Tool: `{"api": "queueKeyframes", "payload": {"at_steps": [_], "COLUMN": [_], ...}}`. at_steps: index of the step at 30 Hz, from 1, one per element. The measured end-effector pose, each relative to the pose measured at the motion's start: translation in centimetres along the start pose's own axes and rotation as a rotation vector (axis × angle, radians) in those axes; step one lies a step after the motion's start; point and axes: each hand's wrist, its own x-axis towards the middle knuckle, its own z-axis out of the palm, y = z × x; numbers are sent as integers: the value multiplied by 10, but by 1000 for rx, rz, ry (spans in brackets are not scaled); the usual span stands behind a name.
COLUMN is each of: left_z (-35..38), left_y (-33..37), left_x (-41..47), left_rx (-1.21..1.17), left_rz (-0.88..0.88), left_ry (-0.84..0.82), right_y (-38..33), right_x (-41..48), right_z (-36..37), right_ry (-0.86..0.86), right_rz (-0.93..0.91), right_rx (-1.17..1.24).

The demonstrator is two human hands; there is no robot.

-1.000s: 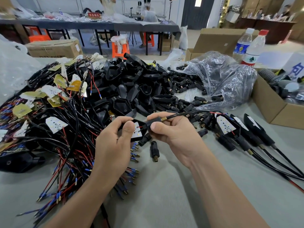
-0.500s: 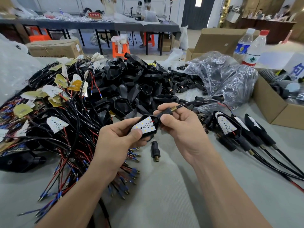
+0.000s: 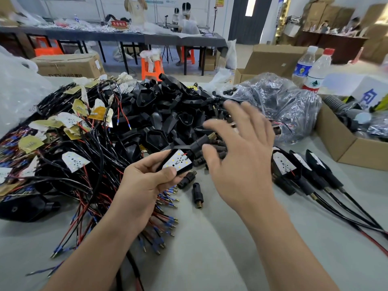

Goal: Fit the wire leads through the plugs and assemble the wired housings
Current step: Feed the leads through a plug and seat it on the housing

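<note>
Head view: the left hand (image 3: 144,183) is gripping a wired housing (image 3: 179,164) while the right hand (image 3: 241,158) is hovering, fingers spread, just beside it.
Held one-handed, its plug (image 3: 197,146), just off the right thumb, may be risking working loose from the neck.

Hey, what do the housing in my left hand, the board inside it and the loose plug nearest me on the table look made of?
Housing: probably moulded black plastic, dull sheen on its rim.
Board: likely a white-coated circuit board, flat, with small yellow dots and a red wire.
Loose plug: matte black body, plastic or rubber, can't tell which; brass-coloured metal tip.
</note>
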Motion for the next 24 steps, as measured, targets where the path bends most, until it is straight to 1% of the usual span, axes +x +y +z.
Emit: {"api": "queueKeyframes", "payload": {"at_steps": [3, 5, 8, 10, 13, 16, 18, 20, 21, 23, 24], "left_z": [-2, -1, 2, 3, 6, 10, 11, 11, 10, 11, 11], "left_y": [4, 3, -4, -8, -11, -14, -18, -20, -20, -19, -20], "left_x": [0, 1, 3, 3, 1, -1, -1, -2, -2, -1, -2], "left_rx": [-31, -19, 141, 261, 345, 446, 519, 563, 574, 581, 622], "left_rz": [-44, -85, -138, -147, -135, -121, -107, -90, -75, -4, 69], "left_ry": [-92, -130, -42, -9, -6, -19, -31, -37, -33, -12, 10], "right_y": [-2, 2, 25, 53, 100, 131, 138, 136, 131, 115, 104], "right_x": [-4, -8, -9, -11, -18, -31, -39, -43, -43, -43, -43], "right_z": [-7, -17, -34, -45, -53, -47, -39, -32, -28, -16, -9], "right_ry": [-111, -133, -103, -80, -41, -63, -75, -35, -5, 16, -6], "right_rz": [-87, -118, -118, 18, 393, 711, 823, 832, 788, 636, 557], "right_rx": [6, -27, -211, -330, -430, -404, -374, -367, -365, -350, -334]}}
